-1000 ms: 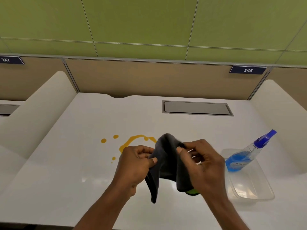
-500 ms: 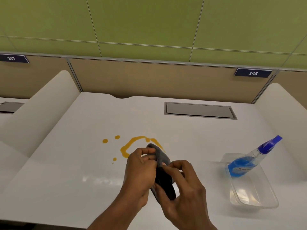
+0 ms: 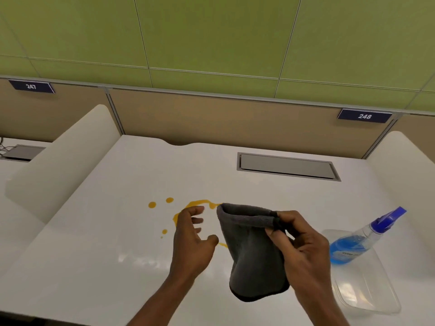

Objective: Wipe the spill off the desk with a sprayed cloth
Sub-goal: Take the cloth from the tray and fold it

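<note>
A dark grey cloth (image 3: 254, 252) hangs folded above the white desk (image 3: 98, 243), pinched at its top right corner by my right hand (image 3: 303, 248). My left hand (image 3: 191, 238) hovers just left of the cloth with fingers spread and holds nothing. An orange spill (image 3: 200, 204) forms a ring on the desk behind my left hand and the cloth, partly hidden by both, with small drops (image 3: 152, 204) to its left. A clear spray bottle (image 3: 353, 243) with blue liquid and a blue nozzle leans in a clear plastic tray (image 3: 376, 297) at the right.
White dividers (image 3: 58, 165) rise on both sides of the desk. A grey cable hatch (image 3: 287, 165) is set into the desk at the back right. A tan partition with number plates 247 and 248 closes the back.
My left hand has let go of the cloth and opened. My right hand has moved right with the cloth, which now hangs unfolded wider.
</note>
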Motion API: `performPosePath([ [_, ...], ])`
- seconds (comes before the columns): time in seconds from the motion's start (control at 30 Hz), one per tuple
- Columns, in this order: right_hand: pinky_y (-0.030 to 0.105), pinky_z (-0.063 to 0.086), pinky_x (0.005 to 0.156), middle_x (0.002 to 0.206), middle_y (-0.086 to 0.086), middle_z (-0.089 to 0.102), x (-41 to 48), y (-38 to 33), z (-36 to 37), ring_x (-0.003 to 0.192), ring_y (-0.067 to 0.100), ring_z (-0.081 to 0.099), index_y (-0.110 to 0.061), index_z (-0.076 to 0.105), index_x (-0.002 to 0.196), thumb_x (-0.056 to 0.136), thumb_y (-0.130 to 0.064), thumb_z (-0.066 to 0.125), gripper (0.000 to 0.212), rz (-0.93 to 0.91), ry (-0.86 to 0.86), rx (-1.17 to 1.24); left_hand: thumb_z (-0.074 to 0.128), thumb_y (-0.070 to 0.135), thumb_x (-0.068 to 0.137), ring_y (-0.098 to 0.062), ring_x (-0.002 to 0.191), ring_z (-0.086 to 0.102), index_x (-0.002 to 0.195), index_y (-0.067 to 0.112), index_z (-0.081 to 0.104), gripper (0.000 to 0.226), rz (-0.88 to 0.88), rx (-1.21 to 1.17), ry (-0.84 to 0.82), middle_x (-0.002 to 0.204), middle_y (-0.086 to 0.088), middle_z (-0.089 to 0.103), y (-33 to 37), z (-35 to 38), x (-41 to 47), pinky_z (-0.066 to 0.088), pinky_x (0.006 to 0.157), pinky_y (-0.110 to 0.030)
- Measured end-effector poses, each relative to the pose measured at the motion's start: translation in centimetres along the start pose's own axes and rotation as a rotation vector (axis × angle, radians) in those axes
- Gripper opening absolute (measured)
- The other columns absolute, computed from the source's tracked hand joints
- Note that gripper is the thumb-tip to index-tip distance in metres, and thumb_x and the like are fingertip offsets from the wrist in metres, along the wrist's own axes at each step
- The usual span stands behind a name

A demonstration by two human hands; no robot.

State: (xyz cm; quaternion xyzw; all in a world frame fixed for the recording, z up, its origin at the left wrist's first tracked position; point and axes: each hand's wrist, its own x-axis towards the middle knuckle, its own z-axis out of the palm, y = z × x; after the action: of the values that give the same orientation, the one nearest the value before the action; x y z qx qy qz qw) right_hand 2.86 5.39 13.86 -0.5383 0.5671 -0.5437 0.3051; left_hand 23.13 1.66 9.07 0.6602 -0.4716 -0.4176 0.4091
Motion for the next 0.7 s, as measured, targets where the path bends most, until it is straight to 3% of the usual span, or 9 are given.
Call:
performPosePath([
  [0.07, 0.015, 0.06, 0.082, 0.099, -0.012, 0.079, 0.7, -0.6, -0.9, 0.1, 0.012, 0.074, -0.032, 0.076, 0.103, 0.088, -0.025, 0.069, 0.018, -0.023, -0.096, 0.048, 0.097, 0.014, 0.082, -0.011, 0.136, 0.058, 0.145, 0.037, 0.054, 0.079, 0.048, -0.06, -0.126, 0.15, 0.015, 0.059, -1.0, -0.4, 1.4, 0.049, 0.115, -0.032],
  [0.13, 0.015, 0.059, 0.082, 0.099, -0.008, 0.079, 1.4, -1.1, -1.6, 0.1, 0.015, 0.074, -0.025, 0.076, 0.105, 0.089, -0.024, 0.067, 0.018, -0.066, -0.165, 0.044, 0.098, 0.011, 0.079, -0.011, 0.14, 0.064, 0.147, 0.033, 0.06, 0.08, 0.076, -0.172, -0.32, 0.147, 0.013, 0.071, -0.9, -0.9, 2.5, 0.05, 0.122, -0.041],
  [0.2, 0.016, 0.059, 0.083, 0.097, -0.01, 0.079, 2.1, -1.4, -2.2, 0.099, 0.014, 0.074, -0.022, 0.075, 0.106, 0.09, -0.023, 0.065, 0.019, -0.083, -0.183, 0.028, 0.097, 0.003, 0.078, -0.02, 0.129, 0.074, 0.136, 0.025, 0.07, 0.068, 0.093, -0.235, -0.446, 0.13, 0.005, 0.081, -0.5, -1.1, 3.0, 0.061, 0.11, -0.045],
  [0.3, 0.01, 0.056, 0.079, 0.096, -0.021, 0.077, 3.0, -2.0, -3.2, 0.097, 0.006, 0.073, -0.027, 0.072, 0.106, 0.089, -0.025, 0.063, 0.019, -0.071, -0.12, -0.006, 0.096, 0.02, 0.073, -0.019, 0.098, 0.076, 0.099, 0.017, 0.082, 0.029, 0.181, -0.256, -0.488, 0.095, -0.003, 0.079, 0.3, -1.4, 2.4, 0.061, 0.084, -0.031],
  [0.43, 0.002, 0.051, 0.076, 0.093, -0.035, 0.074, 3.4, -3.1, -4.5, 0.098, -0.006, 0.07, -0.041, 0.069, 0.102, 0.09, -0.03, 0.061, 0.018, -0.115, -0.041, -0.02, 0.095, 0.038, 0.078, -0.019, 0.077, 0.064, 0.082, 0.004, 0.07, 0.043, 0.358, -0.357, -0.576, 0.078, -0.006, 0.066, 2.3, -3.4, 1.0, 0.052, 0.07, -0.029],
  [0.53, 0.003, 0.053, 0.077, 0.097, -0.035, 0.075, 3.3, -5.1, -4.4, 0.101, -0.006, 0.07, -0.061, 0.071, 0.102, 0.089, -0.051, 0.066, 0.017, -0.137, -0.014, 0.072, 0.085, 0.052, 0.091, -0.023, 0.079, 0.061, 0.085, 0.011, 0.072, 0.044, 0.517, -0.527, -0.752, 0.084, -0.004, 0.065, 4.0, -4.9, 1.1, 0.049, 0.073, -0.033],
  [0.63, 0.006, 0.055, 0.076, 0.096, -0.028, 0.078, 4.2, -6.2, -2.9, 0.097, -0.005, 0.073, -0.062, 0.074, 0.096, 0.086, -0.05, 0.071, 0.016, -0.097, 0.048, 0.171, 0.077, 0.073, 0.088, -0.028, 0.089, 0.063, 0.09, 0.008, 0.077, 0.065, 0.3, -0.951, -0.99, 0.093, -0.01, 0.068, 6.8, -3.2, 1.5, 0.043, 0.086, -0.046],
  [0.7, 0.011, 0.059, 0.075, 0.094, -0.018, 0.081, 5.0, -5.7, -1.3, 0.09, 0.001, 0.076, -0.048, 0.08, 0.093, 0.091, -0.037, 0.075, 0.012, 0.029, 0.046, 0.258, 0.09, 0.075, 0.07, -0.033, 0.109, 0.07, 0.096, 0.009, 0.082, 0.071, 0.124, -1.074, -0.891, 0.112, -0.013, 0.076, 7.7, -0.4, 2.1, 0.041, 0.104, -0.057],
])
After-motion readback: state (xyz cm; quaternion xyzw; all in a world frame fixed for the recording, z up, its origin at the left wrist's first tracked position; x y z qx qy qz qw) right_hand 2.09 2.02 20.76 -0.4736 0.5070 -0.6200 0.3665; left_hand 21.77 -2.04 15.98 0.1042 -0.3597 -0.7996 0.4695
